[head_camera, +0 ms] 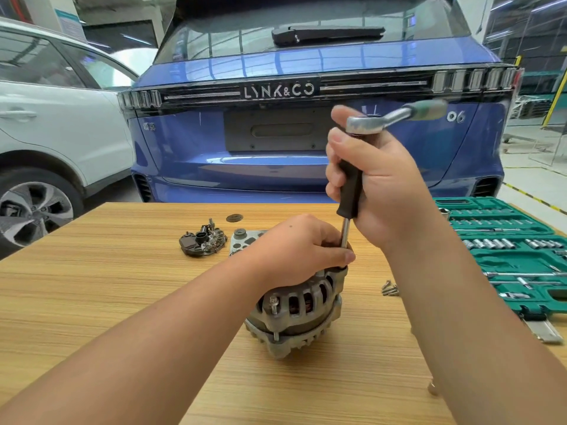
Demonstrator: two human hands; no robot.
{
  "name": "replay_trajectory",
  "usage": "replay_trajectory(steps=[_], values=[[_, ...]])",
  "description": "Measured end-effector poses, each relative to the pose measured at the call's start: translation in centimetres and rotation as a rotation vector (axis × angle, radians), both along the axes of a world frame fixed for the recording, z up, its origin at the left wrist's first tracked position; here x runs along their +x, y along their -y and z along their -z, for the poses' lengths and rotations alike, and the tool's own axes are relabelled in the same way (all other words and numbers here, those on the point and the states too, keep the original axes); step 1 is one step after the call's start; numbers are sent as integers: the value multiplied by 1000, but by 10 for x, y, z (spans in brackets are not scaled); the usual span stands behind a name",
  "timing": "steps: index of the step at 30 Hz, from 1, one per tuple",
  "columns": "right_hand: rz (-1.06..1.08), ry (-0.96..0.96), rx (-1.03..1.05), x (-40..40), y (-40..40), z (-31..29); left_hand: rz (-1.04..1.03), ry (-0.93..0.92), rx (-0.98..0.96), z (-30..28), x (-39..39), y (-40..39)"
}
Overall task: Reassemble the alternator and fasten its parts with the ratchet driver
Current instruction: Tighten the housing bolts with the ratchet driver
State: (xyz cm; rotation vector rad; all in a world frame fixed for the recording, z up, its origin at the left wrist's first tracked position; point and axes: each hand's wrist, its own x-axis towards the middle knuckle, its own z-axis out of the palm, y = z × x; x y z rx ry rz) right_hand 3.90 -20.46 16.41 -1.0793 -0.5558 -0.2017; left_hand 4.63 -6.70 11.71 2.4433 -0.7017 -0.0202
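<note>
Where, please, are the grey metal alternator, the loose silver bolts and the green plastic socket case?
Grey metal alternator (302, 305): head view, on its ribbed housing side.
Loose silver bolts (389, 288): head view, on the small pile's middle.
Green plastic socket case (518, 262): head view, on a bare moulded recess.

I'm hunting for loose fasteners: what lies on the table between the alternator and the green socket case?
In the head view, a small cluster of loose bolts lies on the wooden table between the alternator and the green socket case.
</note>
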Motion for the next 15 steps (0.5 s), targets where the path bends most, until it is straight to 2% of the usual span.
replay_trajectory(steps=[1,4,6,15], values=[[-14,47,7,0,-1,2,-4,-1,-1,0,1,0],[178,269,-43,-2,-9,6,-8,7,3,0,-1,0],[231,317,-74,-2,-12,7,-9,11,-2,-1,-2,0],[-126,157,59,6,-1,9,-18,-19,-21,-1,-4,0]])
